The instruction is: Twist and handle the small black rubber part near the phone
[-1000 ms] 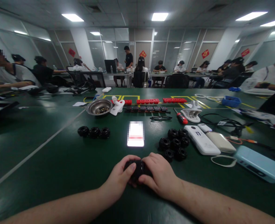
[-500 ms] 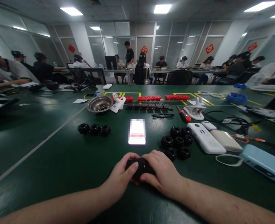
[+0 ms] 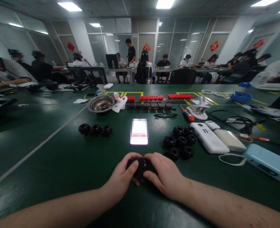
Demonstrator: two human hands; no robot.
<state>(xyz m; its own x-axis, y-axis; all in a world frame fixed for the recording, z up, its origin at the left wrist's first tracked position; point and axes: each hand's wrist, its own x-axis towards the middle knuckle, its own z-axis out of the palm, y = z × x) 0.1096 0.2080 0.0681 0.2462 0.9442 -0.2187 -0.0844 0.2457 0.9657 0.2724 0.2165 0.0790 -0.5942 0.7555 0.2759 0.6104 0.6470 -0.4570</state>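
Near the front of the green table, my left hand [image 3: 125,171] and my right hand [image 3: 164,172] are closed around a black wheel [image 3: 140,165]. My left thumb lies across its near side, while my right fingers cover its right part. Whether it is one piece or two pressed together is hidden. To the right stands a cluster of several black wheels [image 3: 181,141]. Three more black wheels [image 3: 95,129] sit in a row at the left. A phone with a lit screen [image 3: 139,139] lies just beyond my hands.
Behind the phone are a metal bowl [image 3: 92,106] with small brass-coloured parts, red trays [image 3: 151,97], a black strip of parts [image 3: 151,106], and a screwdriver [image 3: 188,115]. White power bank [image 3: 210,139] and light-blue case [image 3: 268,161] lie right. People sit farther back.
Both hands keep their grip on the black wheel, with only slight finger movement. The whole view has shifted a little, and the things on the table have stayed put.
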